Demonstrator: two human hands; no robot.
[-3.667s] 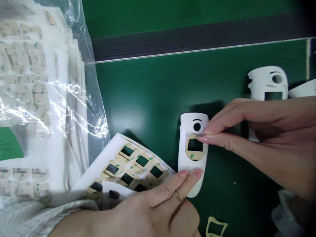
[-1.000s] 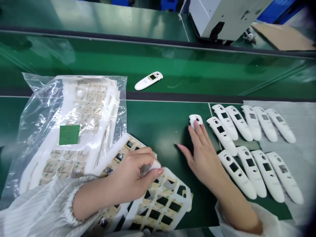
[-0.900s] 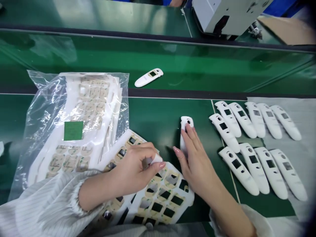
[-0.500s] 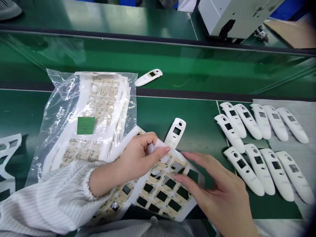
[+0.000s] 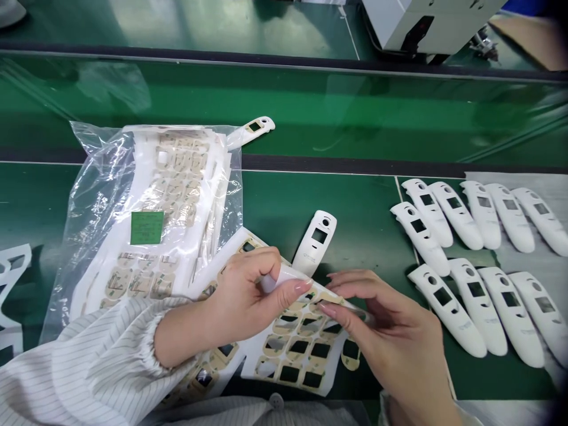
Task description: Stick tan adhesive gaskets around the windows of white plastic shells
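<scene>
In the head view my left hand (image 5: pixel 255 299) pinches the top edge of a white backing sheet (image 5: pixel 327 383) with its thumb and bent fingers. Rows of beige adhesive stickers with window cut-outs cover this sheet, and it is bent along the top. On its right side my right hand (image 5: pixel 394 337) pinches the sheet's edge between thumb and fingertips. Just below the right thumb, a single sticker (image 5: pixel 351 355) shows beyond the sheet's edge; what holds it there is hidden. A white plastic handheld-device housing (image 5: pixel 314 242) lies behind the hands, window side up.
At left, a clear plastic bag (image 5: pixel 89 236) contains more sticker sheets and a green label (image 5: pixel 147 228). Several white housings (image 5: pixel 461 313) lie in two rows at right. Another housing (image 5: pixel 255 129) rests by the bag's top. A cut-out white sheet (image 5: pixel 13 266) lies far left.
My right hand has closed from a spread thumb and fingers onto the sheet's edge. The sheet's top is bent more, and a sticker now shows beyond its right edge. The view has shifted slightly.
</scene>
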